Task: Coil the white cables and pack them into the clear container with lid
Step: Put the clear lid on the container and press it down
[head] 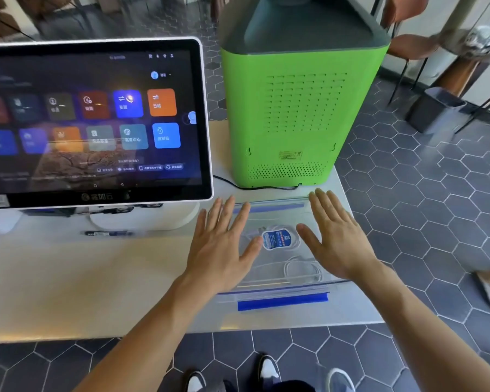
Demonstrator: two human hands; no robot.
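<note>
One clear container [280,281] with its lid [277,219] on sat on the worktop [82,278], toward the right end. It had two blue latches: one on the near side [283,302] and one on the far side [269,208]. Through the lid two coiled white cables showed, one under a blue label [277,239] near the middle and a second coil [303,270] nearer and to the right.

Two hands lay flat on the lid. The left hand [224,250] covered its left part, fingers straight and spread, thumb tip just beside the labelled coil. The right hand [337,239] covered the right part, fingers straight and close together, thumb pointing toward the same coil. Neither hand gripped anything; both cables lay between them, inside the container.

Just beyond the container stood one green box-shaped machine [297,117] with a black cord [255,187] running along its base. To the left stood one touchscreen terminal [94,120] on a white stand, with one pen [108,233] lying in front of it. Beyond the worktop's right edge were a dark hexagon-tiled floor [425,216] and a dark bin [433,108].
</note>
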